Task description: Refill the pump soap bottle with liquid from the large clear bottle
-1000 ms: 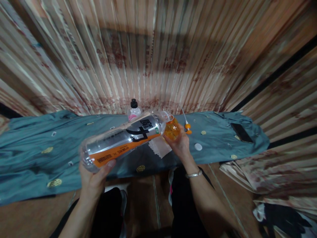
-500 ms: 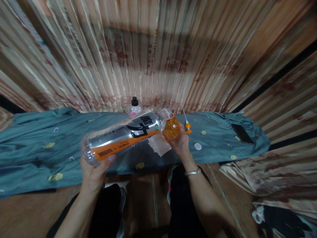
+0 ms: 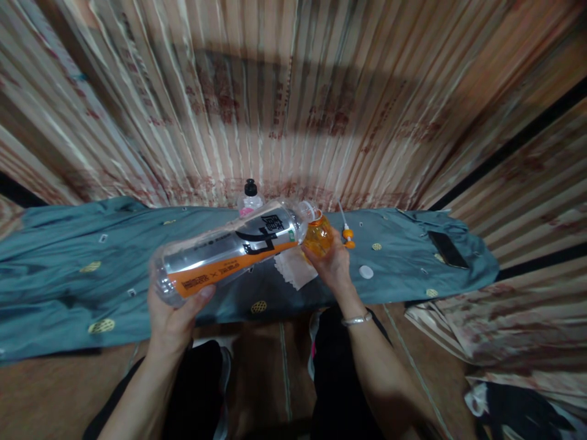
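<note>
Clear plastic, banded with silver and orange, makes up the large bottle (image 3: 232, 252), which lies aslant in the air above the tabletop (image 3: 398, 266), its neck aimed at 2 o'clock. The left hand (image 3: 177, 315) is curled round its base, thumb pressed along the label's lower edge. The neck meets the mouth of a small amber bottle (image 3: 320, 238); whether the two rims touch, I cannot tell. Fingers of the right hand (image 3: 334, 264) are wrapped round the amber bottle from its 5 o'clock side (a silvery bracelet (image 3: 356, 319) circles that wrist).

Taking the amber bottle as the clock's centre, an orange pump top (image 3: 348, 235) with a pale tube lies just beside it at 3 o'clock, and a black phone (image 3: 448, 249) lies well apart in that same direction. A white disc (image 3: 365, 271) sits at 4 o'clock, some pale paper (image 3: 296, 271) at 7, and a black-capped bottle (image 3: 250, 198) stands upright at 10, partly hidden.
</note>
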A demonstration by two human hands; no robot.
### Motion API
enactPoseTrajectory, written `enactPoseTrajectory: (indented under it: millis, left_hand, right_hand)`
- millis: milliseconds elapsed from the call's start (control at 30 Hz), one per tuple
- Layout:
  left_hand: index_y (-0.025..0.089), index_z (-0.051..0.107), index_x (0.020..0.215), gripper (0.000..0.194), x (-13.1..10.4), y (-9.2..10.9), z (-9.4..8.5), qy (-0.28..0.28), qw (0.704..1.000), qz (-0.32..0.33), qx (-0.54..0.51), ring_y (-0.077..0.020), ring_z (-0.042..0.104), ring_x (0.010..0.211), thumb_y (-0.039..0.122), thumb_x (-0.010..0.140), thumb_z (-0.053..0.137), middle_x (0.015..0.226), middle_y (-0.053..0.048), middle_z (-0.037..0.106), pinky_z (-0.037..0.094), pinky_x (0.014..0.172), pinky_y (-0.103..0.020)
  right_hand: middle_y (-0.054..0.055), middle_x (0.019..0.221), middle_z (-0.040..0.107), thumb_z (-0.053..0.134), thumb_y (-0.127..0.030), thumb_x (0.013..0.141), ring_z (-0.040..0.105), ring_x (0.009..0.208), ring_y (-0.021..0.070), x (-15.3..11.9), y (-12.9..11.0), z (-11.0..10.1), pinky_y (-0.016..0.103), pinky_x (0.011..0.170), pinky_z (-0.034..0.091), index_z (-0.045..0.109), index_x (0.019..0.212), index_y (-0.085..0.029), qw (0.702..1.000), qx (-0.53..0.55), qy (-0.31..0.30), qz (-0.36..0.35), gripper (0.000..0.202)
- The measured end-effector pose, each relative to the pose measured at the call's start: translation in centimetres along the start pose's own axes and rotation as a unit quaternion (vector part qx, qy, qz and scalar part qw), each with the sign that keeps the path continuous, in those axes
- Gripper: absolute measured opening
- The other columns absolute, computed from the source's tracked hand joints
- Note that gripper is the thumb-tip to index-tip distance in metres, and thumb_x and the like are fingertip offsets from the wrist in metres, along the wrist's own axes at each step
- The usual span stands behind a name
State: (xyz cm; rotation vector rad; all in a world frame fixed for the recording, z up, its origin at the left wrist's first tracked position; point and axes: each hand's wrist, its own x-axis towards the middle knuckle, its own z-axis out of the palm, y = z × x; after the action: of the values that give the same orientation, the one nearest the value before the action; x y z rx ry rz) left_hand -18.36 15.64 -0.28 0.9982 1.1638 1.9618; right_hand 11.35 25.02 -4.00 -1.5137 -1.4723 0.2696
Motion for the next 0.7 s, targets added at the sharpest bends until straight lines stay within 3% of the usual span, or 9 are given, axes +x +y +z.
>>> enactPoseTrajectory:
  millis: [300,500,700]
  left_hand:
    - [0.028,0.074,0.127,0.09,0.06,-0.33,-0.17,-0.013,1.0,0.009,0.006,-0.0286,0.075,0.106,0.038,0.045,0.109,0.112,-0.002,0.076,0.063,0.103,-0.045]
    - [0.028,0.075,0.126,0.081,0.13,0.02,0.04,-0.046,0.998,0.039,0.015,-0.0351,0.073,0.124,0.038,0.052,0.107,0.128,-0.006,0.077,0.058,0.116,-0.051]
    - [0.027,0.076,0.127,0.081,0.05,0.2,0.16,-0.046,0.998,0.031,0.013,-0.0354,0.074,0.123,0.039,0.053,0.106,0.119,-0.005,0.079,0.059,0.115,-0.051]
  right_hand:
    - [0.015,0.127,0.083,0.09,-0.052,0.079,0.082,0.118,0.0376,0.01,0.22,0.08,0.051,0.102,0.068,0.064,0.147,-0.021,1.0,-0.012,-0.006,0.007,0.08]
    - [0.017,0.131,0.082,0.091,-0.05,0.077,0.082,0.118,0.0371,-0.05,0.14,0.14,0.052,0.101,0.068,0.064,0.145,-0.019,1.0,-0.009,0.005,-0.009,0.079]
    - [0.017,0.131,0.083,0.091,-0.051,0.076,0.082,0.118,0.0374,0.02,0.19,0.05,0.053,0.102,0.068,0.064,0.144,-0.019,1.0,-0.009,0.003,-0.006,0.08]
